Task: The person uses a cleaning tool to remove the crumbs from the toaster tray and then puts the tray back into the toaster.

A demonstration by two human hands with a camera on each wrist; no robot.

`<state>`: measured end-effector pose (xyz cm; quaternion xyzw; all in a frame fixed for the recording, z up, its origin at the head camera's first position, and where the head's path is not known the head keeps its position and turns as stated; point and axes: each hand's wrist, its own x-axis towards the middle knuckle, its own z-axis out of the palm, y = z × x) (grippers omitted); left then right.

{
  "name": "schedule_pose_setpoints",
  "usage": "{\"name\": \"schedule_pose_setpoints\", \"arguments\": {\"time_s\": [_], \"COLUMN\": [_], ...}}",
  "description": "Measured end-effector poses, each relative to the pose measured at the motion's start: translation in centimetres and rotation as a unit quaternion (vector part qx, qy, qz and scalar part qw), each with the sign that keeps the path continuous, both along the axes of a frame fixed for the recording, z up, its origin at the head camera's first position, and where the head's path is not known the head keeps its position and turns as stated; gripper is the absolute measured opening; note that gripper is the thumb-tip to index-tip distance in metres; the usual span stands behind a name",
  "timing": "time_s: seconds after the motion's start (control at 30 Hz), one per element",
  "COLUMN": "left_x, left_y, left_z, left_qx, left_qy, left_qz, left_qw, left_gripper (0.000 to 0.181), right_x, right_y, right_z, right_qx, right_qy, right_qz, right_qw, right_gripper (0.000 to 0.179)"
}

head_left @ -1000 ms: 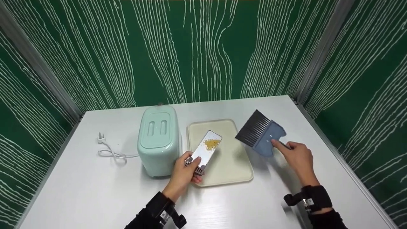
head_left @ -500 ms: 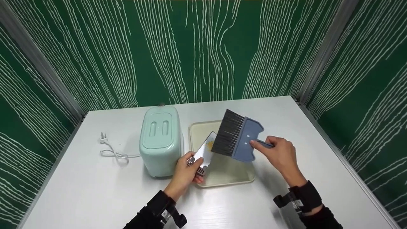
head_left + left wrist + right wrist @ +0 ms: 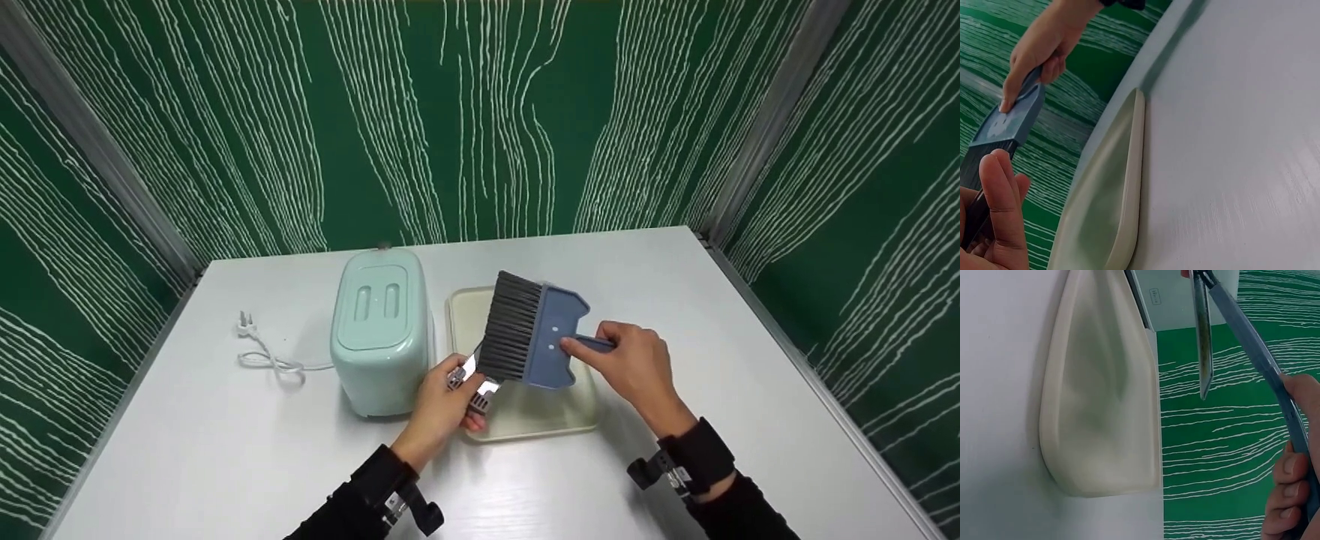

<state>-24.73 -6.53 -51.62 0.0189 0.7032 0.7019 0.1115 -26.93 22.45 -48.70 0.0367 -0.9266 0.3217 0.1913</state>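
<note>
My left hand [image 3: 441, 401] grips the grey end of a narrow, shiny crumb tray [image 3: 489, 388], thumb on top. The right hand [image 3: 637, 364] holds the handle of a wide blue brush [image 3: 555, 330] with long dark bristles. Its bristles overlap most of the crumb tray in the head view, hiding the yellow crumbs there. Seen from the right wrist, the crumb tray [image 3: 1203, 343] appears edge-on beside the brush [image 3: 1252, 349]. Both are above a beige rectangular tray [image 3: 555, 424] on the white table.
A mint-green toaster [image 3: 379, 330] with a lid on top stands just left of the beige tray. Its white cord [image 3: 277, 365] and plug [image 3: 245, 325] lie on the table further left. Green walls with white lines [image 3: 480, 112] enclose the back and sides.
My right hand has brought the brush leftward from the right side of the beige tray, over the crumb tray. The crumbs, visible before, are now covered. The left hand has stayed nearly still.
</note>
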Motion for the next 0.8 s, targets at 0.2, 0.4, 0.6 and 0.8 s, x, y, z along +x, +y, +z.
{"name": "schedule_pose_setpoints", "arguments": {"time_s": [0.2, 0.4, 0.6, 0.8], "left_x": [-0.04, -0.12, -0.15, -0.14], "left_y": [0.23, 0.24, 0.15, 0.13], "left_z": [0.09, 0.05, 0.04, 0.06], "left_qx": [-0.009, -0.015, -0.015, -0.021], "left_qy": [0.009, 0.016, 0.018, 0.020], "left_qz": [0.003, 0.004, 0.002, 0.002], "left_qw": [0.9999, 0.9997, 0.9997, 0.9996], "left_gripper": [0.015, 0.016, 0.020, 0.020], "right_x": [-0.29, -0.41, -0.39, -0.37], "right_y": [-0.16, -0.18, 0.07, 0.68], "right_z": [-0.41, -0.56, -0.72, -0.86], "right_qx": [-0.006, -0.009, -0.008, 0.001], "right_qy": [-0.008, -0.014, -0.010, 0.000], "right_qz": [0.008, 0.004, -0.005, -0.018], "right_qw": [0.9999, 0.9999, 0.9999, 0.9998], "right_gripper": [0.054, 0.048, 0.051, 0.050]}}
